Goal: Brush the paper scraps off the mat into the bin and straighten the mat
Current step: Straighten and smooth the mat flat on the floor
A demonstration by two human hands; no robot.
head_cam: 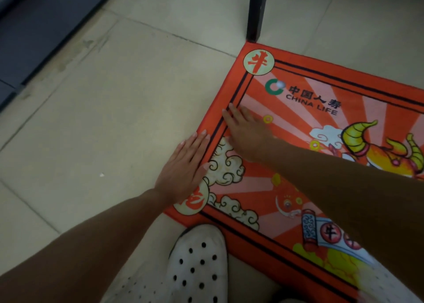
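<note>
Head view, looking down at tiled floor (96, 110). The orange printed mat (298, 156) lies to my right, its far corner almost at the foot of a dark table leg (257, 11); I cannot tell whether they touch.

Left hand (185, 165): flat, fingers straight and together, lying mostly on the floor along the mat's left edge, with the thumb side over the border. Holds nothing. Right hand (245, 133): also flat, fingers extended, palm down on the mat just inside the black border lines, near the left edge. Nothing gripped by either hand; both press or rest.

Scraps: one small white ball of paper (280, 85) sits on the mat at the green logo, beyond my right fingertips and apart from them. One tiny white fleck (101, 175) lies on the floor, left of the left hand, well apart from the mat. No other scraps visible on the part of the mat in frame; the right portion runs out of view.

Bin: not in view, so I cannot say whether anything has gone into it.

Judgement: brushing looks mostly done but not complete, given the ball on the logo. The hand placement at the edge suggests squaring up the mat. Left to do: clear the ball, pick up the fleck, finish alignment.

My white perforated shoe (199, 263) stands at the mat's near edge.
</note>
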